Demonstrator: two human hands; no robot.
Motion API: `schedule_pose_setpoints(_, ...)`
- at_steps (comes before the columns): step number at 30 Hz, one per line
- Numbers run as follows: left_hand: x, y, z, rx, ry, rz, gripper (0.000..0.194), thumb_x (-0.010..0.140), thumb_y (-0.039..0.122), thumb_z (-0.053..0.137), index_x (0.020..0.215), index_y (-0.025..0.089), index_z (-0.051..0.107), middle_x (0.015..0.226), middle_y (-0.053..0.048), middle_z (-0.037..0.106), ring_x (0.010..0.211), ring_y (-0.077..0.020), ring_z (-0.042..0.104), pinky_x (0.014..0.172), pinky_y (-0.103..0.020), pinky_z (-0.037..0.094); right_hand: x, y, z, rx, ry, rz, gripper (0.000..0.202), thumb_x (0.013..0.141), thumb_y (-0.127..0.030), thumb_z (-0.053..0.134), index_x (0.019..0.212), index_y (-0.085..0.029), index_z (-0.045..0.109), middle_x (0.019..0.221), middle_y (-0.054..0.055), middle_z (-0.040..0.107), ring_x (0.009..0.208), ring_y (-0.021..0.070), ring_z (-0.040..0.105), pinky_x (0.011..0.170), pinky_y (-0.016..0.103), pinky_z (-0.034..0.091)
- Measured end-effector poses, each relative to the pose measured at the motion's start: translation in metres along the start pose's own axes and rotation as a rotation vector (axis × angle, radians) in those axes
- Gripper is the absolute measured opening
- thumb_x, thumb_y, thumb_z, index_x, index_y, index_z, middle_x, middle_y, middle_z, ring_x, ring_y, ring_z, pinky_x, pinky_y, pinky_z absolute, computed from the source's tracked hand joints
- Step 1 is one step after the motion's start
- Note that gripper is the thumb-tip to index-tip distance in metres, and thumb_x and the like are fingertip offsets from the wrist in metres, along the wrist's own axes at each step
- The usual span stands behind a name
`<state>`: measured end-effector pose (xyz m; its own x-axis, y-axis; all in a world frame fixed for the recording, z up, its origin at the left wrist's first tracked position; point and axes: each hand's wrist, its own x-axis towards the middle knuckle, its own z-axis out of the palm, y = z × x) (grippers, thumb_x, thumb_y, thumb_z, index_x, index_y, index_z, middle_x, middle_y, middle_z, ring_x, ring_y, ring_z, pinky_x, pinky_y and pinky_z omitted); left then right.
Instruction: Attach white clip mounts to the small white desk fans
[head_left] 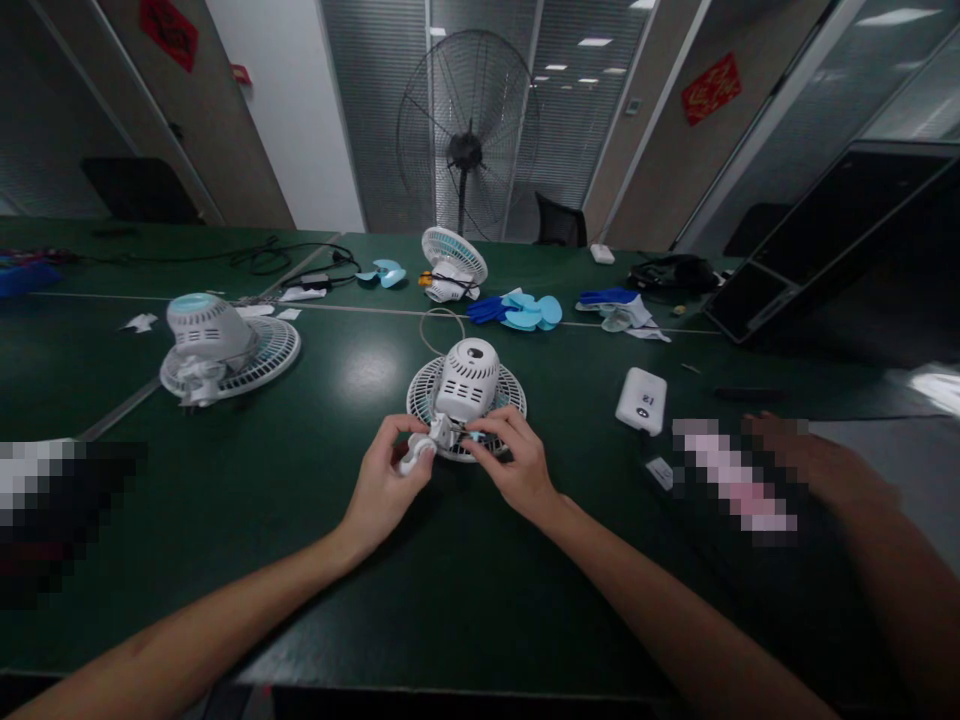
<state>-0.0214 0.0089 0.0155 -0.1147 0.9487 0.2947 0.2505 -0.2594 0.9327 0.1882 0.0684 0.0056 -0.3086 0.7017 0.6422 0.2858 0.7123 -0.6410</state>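
Observation:
A small white fan (469,380) rests face down on the green table in front of me, its round grille beneath and its motor housing upward. My left hand (394,465) is closed around the white clamp (418,455) on the fan's near side. With fingertips pinched together, my right hand (517,460) is at the right of the same joint. A thin piece with a light-blue spot (475,436) shows at those fingertips; its kind is too small to tell. The fan's thin cable (442,312) loops behind the housing.
A second white fan (214,345) lies face down at left; a third (452,265) stands behind. Light-blue fan blades (531,311), blue gloves (609,298) and a white power bank (642,400) are on the table (315,600). Another person's hand (817,460) is at right.

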Motion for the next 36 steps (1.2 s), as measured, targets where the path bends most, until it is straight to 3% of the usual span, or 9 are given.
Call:
schedule_pose_setpoints(6, -0.008, -0.001, 0.003, -0.064, -0.048, -0.086, 0.043, 0.091, 0.033, 0.072, 0.127, 0.028, 0.051, 0.115, -0.004, 0.060, 0.081, -0.0175, 0.069, 0.062, -0.027, 0.056, 0.001, 0.000, -0.001, 0.010, -0.008, -0.012, 0.019, 0.096, -0.026, 0.072, 0.115, -0.028, 0.072, 0.103, 0.005, 0.063, 0.097, 0.0234, 0.066, 0.088, 0.040, 0.058)
schedule_pose_setpoints(11, -0.008, -0.006, 0.006, -0.127, -0.024, -0.139, 0.047, 0.087, 0.034, 0.075, 0.125, 0.029, 0.047, 0.120, -0.004, 0.056, 0.062, -0.0111, 0.064, 0.041, -0.021, 0.046, 0.001, -0.002, -0.002, 0.018, -0.040, -0.055, 0.020, 0.096, -0.027, 0.072, 0.116, -0.029, 0.072, 0.102, 0.005, 0.064, 0.095, 0.0224, 0.066, 0.085, 0.039, 0.059)
schedule_pose_setpoints(14, -0.008, -0.002, 0.008, -0.138, -0.026, -0.181, 0.043, 0.089, 0.036, 0.073, 0.122, 0.029, 0.047, 0.100, 0.000, 0.060, 0.051, -0.0094, 0.055, 0.036, -0.020, 0.041, 0.001, -0.003, -0.001, 0.019, -0.050, -0.091, 0.022, 0.097, -0.027, 0.072, 0.118, -0.029, 0.072, 0.101, 0.004, 0.064, 0.092, 0.0214, 0.067, 0.083, 0.038, 0.060)
schedule_pose_setpoints(16, -0.009, 0.002, 0.008, -0.131, -0.049, -0.154, 0.035, 0.091, 0.034, 0.069, 0.120, 0.027, 0.050, 0.085, 0.002, 0.059, 0.050, -0.0105, 0.054, 0.041, -0.022, 0.046, 0.001, -0.004, 0.000, 0.015, -0.040, -0.107, 0.022, 0.097, -0.026, 0.072, 0.118, -0.028, 0.072, 0.100, 0.004, 0.064, 0.092, 0.0210, 0.066, 0.083, 0.037, 0.060)
schedule_pose_setpoints(19, -0.011, 0.005, 0.007, -0.137, -0.084, -0.100, 0.030, 0.095, 0.032, 0.063, 0.123, 0.026, 0.051, 0.081, 0.002, 0.059, 0.058, -0.0131, 0.059, 0.053, -0.026, 0.053, 0.002, -0.004, 0.001, 0.013, -0.042, -0.113, 0.021, 0.097, -0.025, 0.071, 0.119, -0.028, 0.072, 0.100, 0.005, 0.063, 0.091, 0.0205, 0.066, 0.082, 0.037, 0.060)
schedule_pose_setpoints(27, -0.007, -0.001, 0.010, -0.310, -0.064, -0.187, 0.049, 0.092, 0.033, 0.074, 0.129, 0.022, 0.044, 0.112, -0.004, 0.064, 0.077, -0.0140, 0.069, 0.071, -0.030, 0.061, 0.001, -0.004, -0.001, 0.029, 0.004, -0.094, 0.019, 0.097, -0.020, 0.069, 0.116, -0.024, 0.071, 0.102, 0.006, 0.064, 0.095, 0.0208, 0.066, 0.086, 0.037, 0.058)
schedule_pose_setpoints(30, -0.005, -0.004, 0.009, -0.346, -0.088, -0.211, 0.052, 0.091, 0.033, 0.077, 0.130, 0.022, 0.045, 0.106, -0.003, 0.069, 0.079, -0.0157, 0.072, 0.078, -0.032, 0.062, 0.001, -0.003, 0.000, 0.038, -0.029, -0.127, 0.021, 0.097, -0.020, 0.069, 0.118, -0.024, 0.071, 0.102, 0.006, 0.064, 0.094, 0.0205, 0.065, 0.084, 0.037, 0.058)
schedule_pose_setpoints(33, -0.005, -0.004, 0.007, -0.365, -0.109, -0.220, 0.051, 0.090, 0.034, 0.079, 0.129, 0.020, 0.049, 0.105, -0.005, 0.071, 0.086, -0.0191, 0.074, 0.085, -0.035, 0.062, 0.000, 0.000, 0.000, 0.022, -0.059, -0.144, 0.022, 0.099, -0.022, 0.068, 0.120, -0.024, 0.071, 0.101, 0.006, 0.063, 0.092, 0.0199, 0.065, 0.082, 0.036, 0.059)
schedule_pose_setpoints(36, -0.006, -0.002, 0.006, -0.380, -0.139, -0.184, 0.044, 0.096, 0.037, 0.071, 0.132, 0.020, 0.053, 0.119, -0.008, 0.067, 0.097, -0.0229, 0.074, 0.094, -0.042, 0.061, -0.001, 0.002, 0.001, -0.029, -0.029, -0.164, 0.024, 0.100, -0.020, 0.067, 0.122, -0.024, 0.070, 0.102, 0.006, 0.063, 0.093, 0.0200, 0.066, 0.082, 0.035, 0.060)
